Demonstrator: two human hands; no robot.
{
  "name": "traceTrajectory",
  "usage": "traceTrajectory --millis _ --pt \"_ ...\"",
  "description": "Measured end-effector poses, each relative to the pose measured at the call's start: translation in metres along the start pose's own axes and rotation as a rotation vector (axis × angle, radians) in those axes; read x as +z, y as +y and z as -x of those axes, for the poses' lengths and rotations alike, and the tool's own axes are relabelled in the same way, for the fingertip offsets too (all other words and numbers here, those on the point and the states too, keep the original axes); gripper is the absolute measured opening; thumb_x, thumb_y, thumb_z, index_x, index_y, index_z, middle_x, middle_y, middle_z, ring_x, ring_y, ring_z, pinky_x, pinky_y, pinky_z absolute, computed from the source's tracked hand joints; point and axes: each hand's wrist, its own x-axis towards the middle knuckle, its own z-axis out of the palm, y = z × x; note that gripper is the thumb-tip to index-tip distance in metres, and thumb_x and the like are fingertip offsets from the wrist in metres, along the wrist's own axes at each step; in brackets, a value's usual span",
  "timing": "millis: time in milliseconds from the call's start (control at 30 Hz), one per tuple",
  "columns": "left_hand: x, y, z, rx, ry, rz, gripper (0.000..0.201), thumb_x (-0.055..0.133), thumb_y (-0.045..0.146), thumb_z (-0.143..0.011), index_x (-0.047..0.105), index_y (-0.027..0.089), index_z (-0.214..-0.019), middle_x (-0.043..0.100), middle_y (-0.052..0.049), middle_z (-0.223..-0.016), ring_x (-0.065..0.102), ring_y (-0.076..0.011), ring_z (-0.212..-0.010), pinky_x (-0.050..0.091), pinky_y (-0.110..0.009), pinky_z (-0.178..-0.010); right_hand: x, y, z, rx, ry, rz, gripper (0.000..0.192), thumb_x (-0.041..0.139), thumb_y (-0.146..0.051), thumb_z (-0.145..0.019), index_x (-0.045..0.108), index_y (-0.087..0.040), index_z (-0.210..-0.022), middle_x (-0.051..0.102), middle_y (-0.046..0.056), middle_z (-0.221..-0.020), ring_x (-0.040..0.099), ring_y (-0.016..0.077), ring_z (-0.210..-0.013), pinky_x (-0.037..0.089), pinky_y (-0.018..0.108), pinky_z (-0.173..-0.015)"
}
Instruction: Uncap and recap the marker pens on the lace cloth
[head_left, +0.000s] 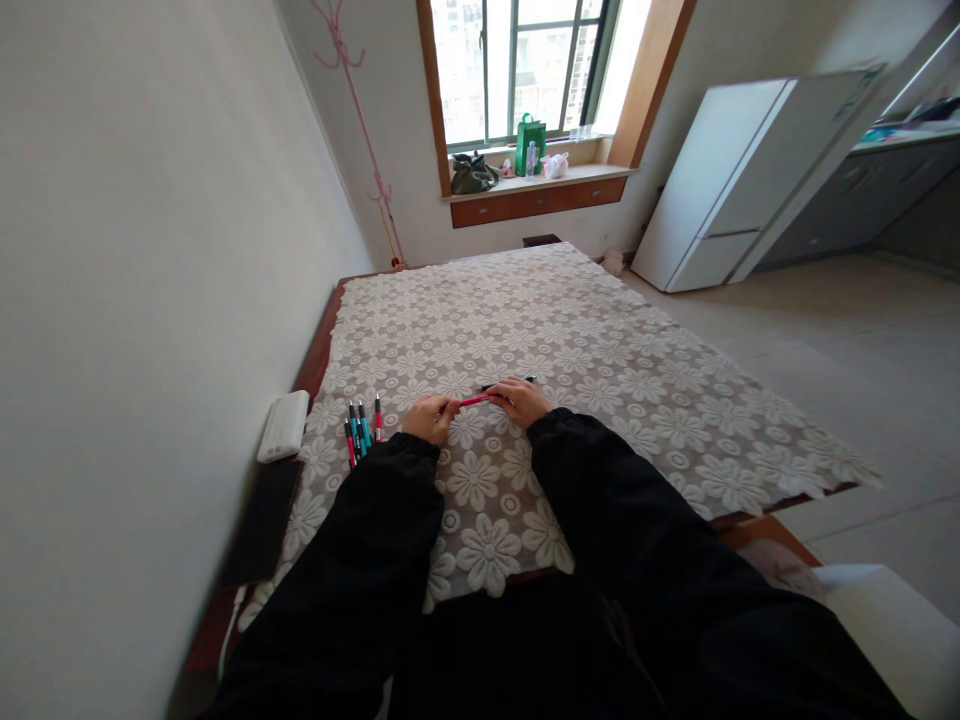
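Item 1: slim red pen-like rod, prob. plastic point(474, 400). Loc.: near part of table, betw. the two hands, just above cloth or touching it (can't tell). Long axis approx. L–R, R end slightly farther from wearer. Neither hand nearer; one at each end, only mid-section exposed.

Item 2: L hand point(430, 417). Thumb & fingers closed narrow on rod's L end; rod runs out to R of fingertips.

Item 3: R hand point(519, 400). Fingers bunched on rod's R end, knuckles up; exact fingertip contact hidden.

Item 4: dark slender pen point(489, 386), lying just beyond R hand, partly masked by it, approx. parallel to rod. Closest obj. to the R fingers apart from rod; the likeliest obstruction on that side.

Item 5: group of red & teal pens w/ black grips point(364, 425), L of L hand, tips pointing away from wearer; lower ends partly hidden by L black fabric sleeve point(382, 520). Exact qty. unclear. Well apart from rod; L forearm close by.

Item 6: grey-and-white floral lace tablecloth point(487, 480), under all pens.

Item 7: white rounded-corner box, poss. power bank point(283, 426), table's L edge; flat black rectangular panel point(262, 520) adj., nearer wearer. Both clear of hands.
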Motion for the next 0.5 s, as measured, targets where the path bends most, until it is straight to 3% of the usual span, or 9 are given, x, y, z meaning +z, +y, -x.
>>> traceTrajectory --millis 67,167,233,333,500 --pt "-0.0005 0.0012 -0.0002 -0.015 0.002 0.000 0.033 0.050 0.040 -0.101 0.076 0.024 -0.089 0.075 -0.007 -0.086 0.067 -0.0264 -0.089 0.049 -0.038 -0.082 -0.0006 0.0001 0.0001 -0.006 0.002 -0.005 0.025 0.054 -0.033 -0.104 0.075 -0.021 -0.109 0.074 0.007 -0.097 0.064 0.0210 -0.095 0.049 0.033 -0.089" --pt "0.0007 0.0014 -0.0006 0.007 0.029 0.078 0.019 0.067 0.036 -0.091 0.074 0.025 -0.106 0.075 -0.005 -0.092 0.067 -0.0241 -0.090 0.050 -0.035 -0.084 -0.0010 -0.0001 0.0000 -0.012 -0.001 -0.009 0.026 0.053 -0.033 -0.104 0.075 -0.022 -0.111 0.074 0.007 -0.098 0.064 0.0207 -0.094 0.049 0.033 -0.090" --pt "0.0023 0.0004 -0.0006 0.040 0.021 0.095 0.018 0.072 0.033 -0.087 0.073 0.025 -0.104 0.075 -0.004 -0.091 0.067 -0.0233 -0.090 0.050 -0.034 -0.085 -0.0009 -0.0005 -0.0002 -0.016 -0.013 -0.014 0.026 0.053 -0.033 -0.104 0.076 -0.022 -0.112 0.074 0.007 -0.099 0.064 0.0206 -0.095 0.049 0.033 -0.091" --pt "0.0041 -0.0016 -0.0004 0.038 0.001 0.064 0.014 0.064 0.034 -0.093 0.073 0.025 -0.099 0.074 -0.005 -0.093 0.066 -0.0235 -0.090 0.050 -0.034 -0.083 -0.0013 -0.0021 -0.0004 -0.016 -0.014 -0.024 0.026 0.054 -0.034 -0.104 0.076 -0.023 -0.111 0.074 0.008 -0.100 0.063 0.0210 -0.096 0.049 0.033 -0.091" --pt "0.0024 0.0021 -0.0003 -0.021 -0.062 -0.076 0.031 0.047 0.036 -0.102 0.074 0.024 -0.093 0.068 -0.006 -0.079 0.064 -0.0236 -0.085 0.048 -0.033 -0.079 -0.0054 -0.0072 -0.0010 -0.062 0.027 -0.027 0.026 0.054 -0.034 -0.104 0.076 -0.023 -0.112 0.071 0.008 -0.095 0.060 0.0214 -0.093 0.049 0.033 -0.089"
